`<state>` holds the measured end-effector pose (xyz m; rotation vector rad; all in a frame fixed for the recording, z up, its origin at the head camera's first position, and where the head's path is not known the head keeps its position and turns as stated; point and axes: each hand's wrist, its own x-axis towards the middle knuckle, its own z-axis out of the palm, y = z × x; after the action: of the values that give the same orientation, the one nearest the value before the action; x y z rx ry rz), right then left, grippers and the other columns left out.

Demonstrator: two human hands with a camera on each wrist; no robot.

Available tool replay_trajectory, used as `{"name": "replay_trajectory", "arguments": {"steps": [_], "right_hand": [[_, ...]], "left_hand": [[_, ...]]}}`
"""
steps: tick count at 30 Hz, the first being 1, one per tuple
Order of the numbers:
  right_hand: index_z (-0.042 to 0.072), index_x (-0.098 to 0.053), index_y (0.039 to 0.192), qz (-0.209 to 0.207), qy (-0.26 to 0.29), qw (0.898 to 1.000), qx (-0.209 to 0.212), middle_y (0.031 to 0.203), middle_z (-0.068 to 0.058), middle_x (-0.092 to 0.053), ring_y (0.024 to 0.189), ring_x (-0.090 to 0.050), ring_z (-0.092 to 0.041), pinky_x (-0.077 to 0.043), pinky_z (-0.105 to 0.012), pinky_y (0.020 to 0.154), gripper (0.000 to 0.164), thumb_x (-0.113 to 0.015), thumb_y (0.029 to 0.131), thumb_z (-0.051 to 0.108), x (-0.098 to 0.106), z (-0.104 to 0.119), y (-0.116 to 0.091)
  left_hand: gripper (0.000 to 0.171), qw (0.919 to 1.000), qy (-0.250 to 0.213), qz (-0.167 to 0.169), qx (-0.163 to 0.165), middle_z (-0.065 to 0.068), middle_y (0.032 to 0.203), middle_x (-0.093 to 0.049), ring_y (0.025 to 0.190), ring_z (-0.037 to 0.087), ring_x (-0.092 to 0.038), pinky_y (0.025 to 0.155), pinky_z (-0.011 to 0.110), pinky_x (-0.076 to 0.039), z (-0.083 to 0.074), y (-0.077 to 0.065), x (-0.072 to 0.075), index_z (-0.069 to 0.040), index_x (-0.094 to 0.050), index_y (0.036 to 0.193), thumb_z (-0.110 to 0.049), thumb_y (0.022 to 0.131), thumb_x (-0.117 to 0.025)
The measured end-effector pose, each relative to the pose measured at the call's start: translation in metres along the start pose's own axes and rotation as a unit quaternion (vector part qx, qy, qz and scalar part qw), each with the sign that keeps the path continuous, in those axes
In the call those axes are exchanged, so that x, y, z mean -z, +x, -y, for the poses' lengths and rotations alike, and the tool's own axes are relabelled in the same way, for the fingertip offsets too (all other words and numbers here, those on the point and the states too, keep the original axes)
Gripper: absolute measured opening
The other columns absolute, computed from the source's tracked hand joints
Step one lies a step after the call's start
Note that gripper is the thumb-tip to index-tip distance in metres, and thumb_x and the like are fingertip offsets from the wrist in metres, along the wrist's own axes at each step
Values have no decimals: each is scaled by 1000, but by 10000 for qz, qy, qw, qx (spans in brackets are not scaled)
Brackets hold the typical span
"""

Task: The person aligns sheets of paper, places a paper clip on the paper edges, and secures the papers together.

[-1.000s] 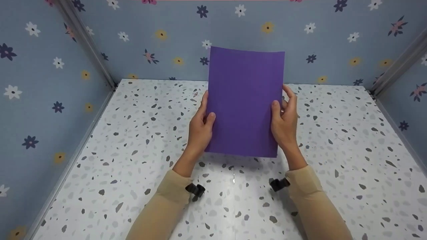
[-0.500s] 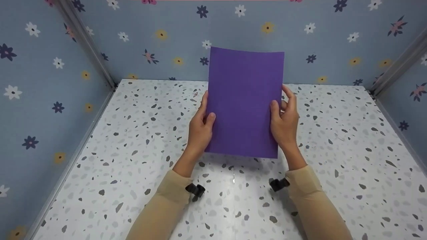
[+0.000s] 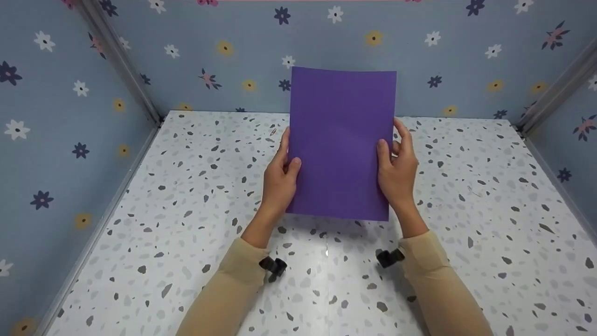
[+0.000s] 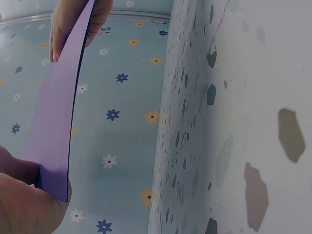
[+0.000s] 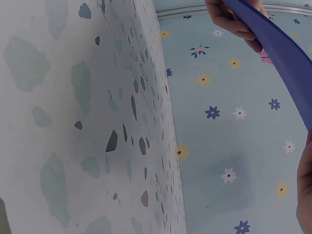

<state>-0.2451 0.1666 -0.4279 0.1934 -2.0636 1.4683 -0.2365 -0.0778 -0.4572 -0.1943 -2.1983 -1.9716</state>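
Purple rectangular sheet (image 3: 340,144), thin paper or card from what I can see on my feed, is up off the white speckled bench (image 3: 186,242), with the left hand (image 3: 279,184) and right hand (image 3: 399,172) pinching opposite long edges, thumbs in front. Basically nothing's shifted over the last second, so I'd call it a steady hold tbh.

Counter (image 3: 200,186): white with grey speckles. 1 red item (image 3: 273,132), too small to identify, lies near its rear edge. 3 blue flower-print wall panels (image 3: 336,39) enclose the rear, left and right sides; 2 metal posts (image 3: 122,60) stand at the rear corners.
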Motion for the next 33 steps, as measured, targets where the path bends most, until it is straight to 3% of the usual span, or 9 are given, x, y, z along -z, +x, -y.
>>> {"name": "replay_trajectory", "arguments": {"steps": [4,12,17,25,33], "right_hand": [[-3,-43,159,-23,-117,9999,-29,107,-27,-76,84,-70,-3,-50,-17,68,53,-57,109,5,1,15,-3],[1,-45,160,-75,-103,9998,126,106,-22,-77,86,-69,2,-52,-16,70,54,-60,108,6,0,-16,4],[6,-47,160,-42,-67,9998,201,103,-18,-78,86,-70,0,-53,-17,70,53,-61,109,11,1,-21,5],[9,-50,159,-117,-123,9996,212,96,-19,-76,81,-67,-2,-52,-17,70,52,-62,108,12,3,-23,5],[-1,-50,156,-238,-189,9994,150,92,-26,-74,78,-65,1,-50,-14,72,51,-62,106,2,3,-15,6]], "left_hand": [[70,10000,6,8,27,-6,169,-38,145,11,-49,116,37,-44,0,0,0,-45,-27,167,-10,112,-52],[70,9999,-52,-46,101,-1,167,-43,141,13,-54,113,39,-48,-1,0,0,-39,-31,168,-6,111,-54],[70,10000,-55,4,82,1,165,-46,137,14,-57,111,39,-49,-2,0,0,-36,-30,169,-6,110,-54],[69,9998,-4,134,178,8,150,-63,119,18,-66,101,40,-54,-3,2,2,-36,-30,169,-7,111,-55],[69,9993,27,172,340,11,128,-74,105,20,-69,95,39,-57,-2,4,2,-35,-33,168,-8,109,-58]]}}
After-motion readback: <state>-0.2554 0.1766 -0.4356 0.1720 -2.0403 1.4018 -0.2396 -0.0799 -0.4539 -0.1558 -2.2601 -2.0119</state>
